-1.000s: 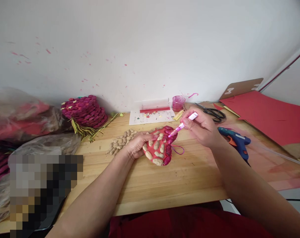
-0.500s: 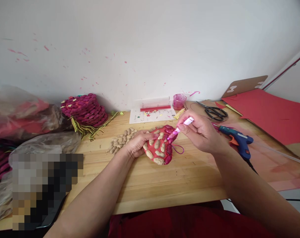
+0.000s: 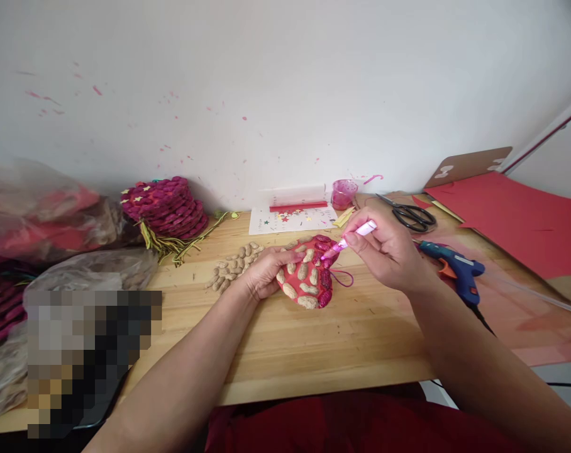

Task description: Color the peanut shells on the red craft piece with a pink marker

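Note:
A red heart-shaped piece (image 3: 308,277) lies on the wooden table (image 3: 314,340), covered with peanut shells, some plain and some painted magenta. My left hand (image 3: 265,272) rests on its left edge with fingers curled over it, holding it in place. My right hand (image 3: 384,251) pinches a thin pink-and-white brush (image 3: 349,240), whose tip touches the painted shells at the top right of the heart. A small pink loop of cord (image 3: 343,277) sticks out at the heart's right side.
A pile of loose peanuts (image 3: 233,264) lies left of the heart. Behind are a stack of magenta finished pieces (image 3: 165,207), a pink paint cup (image 3: 343,193), a sticker sheet (image 3: 292,219), black scissors (image 3: 410,215), a blue glue gun (image 3: 453,267) and red paper (image 3: 516,220). Plastic bags (image 3: 54,220) fill the left.
The brush tip has shifted slightly along the painted shells at the top of the heart. My left hand keeps its hold on the heart. The view has drifted a little.

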`<state>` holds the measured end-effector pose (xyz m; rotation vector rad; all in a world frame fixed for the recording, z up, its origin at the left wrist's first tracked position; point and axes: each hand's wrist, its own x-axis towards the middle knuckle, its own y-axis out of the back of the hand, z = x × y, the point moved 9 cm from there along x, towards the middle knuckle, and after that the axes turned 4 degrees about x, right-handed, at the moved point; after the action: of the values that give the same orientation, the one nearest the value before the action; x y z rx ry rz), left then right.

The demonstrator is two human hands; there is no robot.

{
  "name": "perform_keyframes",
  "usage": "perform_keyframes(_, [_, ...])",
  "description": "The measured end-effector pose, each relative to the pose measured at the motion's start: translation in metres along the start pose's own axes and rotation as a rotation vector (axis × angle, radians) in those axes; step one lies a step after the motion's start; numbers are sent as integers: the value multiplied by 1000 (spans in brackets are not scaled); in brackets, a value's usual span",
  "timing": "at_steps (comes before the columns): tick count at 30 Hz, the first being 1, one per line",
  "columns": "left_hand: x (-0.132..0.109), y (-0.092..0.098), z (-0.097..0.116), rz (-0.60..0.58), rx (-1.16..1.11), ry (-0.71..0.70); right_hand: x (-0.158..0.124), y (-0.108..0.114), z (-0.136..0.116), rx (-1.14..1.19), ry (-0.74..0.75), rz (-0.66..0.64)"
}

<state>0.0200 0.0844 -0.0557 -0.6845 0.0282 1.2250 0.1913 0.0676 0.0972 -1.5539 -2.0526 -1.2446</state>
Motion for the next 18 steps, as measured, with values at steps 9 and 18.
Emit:
perform_keyframes(9, [2,3,2,36,20,-33,-3,12,16,102,-109,92])
perform_keyframes(18, [-1,1,3,58,36,-23,-3,3,28,184,-175,28])
